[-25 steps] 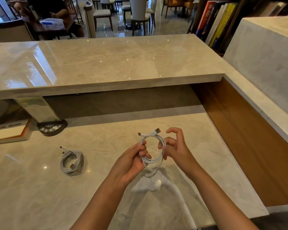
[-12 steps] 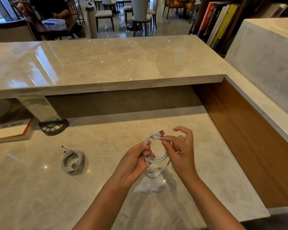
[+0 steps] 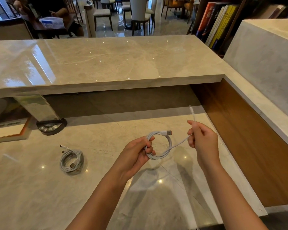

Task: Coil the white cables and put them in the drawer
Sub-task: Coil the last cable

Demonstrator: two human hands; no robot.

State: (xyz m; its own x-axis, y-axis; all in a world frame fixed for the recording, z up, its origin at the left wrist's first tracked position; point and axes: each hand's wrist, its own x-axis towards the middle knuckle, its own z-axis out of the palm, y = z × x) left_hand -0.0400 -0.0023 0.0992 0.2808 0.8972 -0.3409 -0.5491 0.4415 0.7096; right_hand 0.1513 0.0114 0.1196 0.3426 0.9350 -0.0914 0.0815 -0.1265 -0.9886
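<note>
Head view, cable-coiling task. Change vs. approx. half a sec. earlier: the right hand, then close against the coil with the loose end tucked near the loops, has drawn out to the right, pulling a short tail of the white cable free. The tail now runs from the coil's lower right up into the right fist, w/ the small plug end sticking up above the knuckles. Judged meaning: the end is prob. being pulled out to wrap round the loops or feed through them, i.e. the tie-off step; coiling of this cable is nearly done, stowing not yet begun. No drawer is visible in this view.

Fingers: left hand curled round the left side of the coil, gripping the stacked loops; right hand's fingers closed on the tail.

Cable appearance: thin, white, several neat round loops held in the air above the table, not touching it. The larger flat plug w/ an orange insert projects at the coil's top, pointing right.

A second white cable, already coiled, lies flat on the table well to the left, both plugs showing, untouched by either hand.
</note>
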